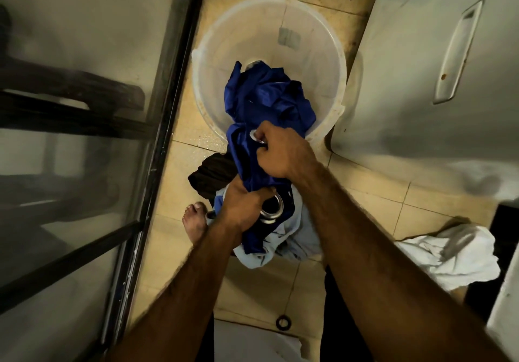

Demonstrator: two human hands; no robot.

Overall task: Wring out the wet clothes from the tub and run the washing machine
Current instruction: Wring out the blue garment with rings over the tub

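We clench right hand (pixel 280 151) and left hand (pixel 243 211) on the blue cloth (pixel 261 100) | its length runs from tub (pixel 202 52) toward us | right hand ahead

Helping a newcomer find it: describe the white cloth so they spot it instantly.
Start at the translucent tub on the tiled floor. Come nearer, past the dark blue fabric, then right. The white cloth lies crumpled there: unlike the blue pieces, it is white and unheld.
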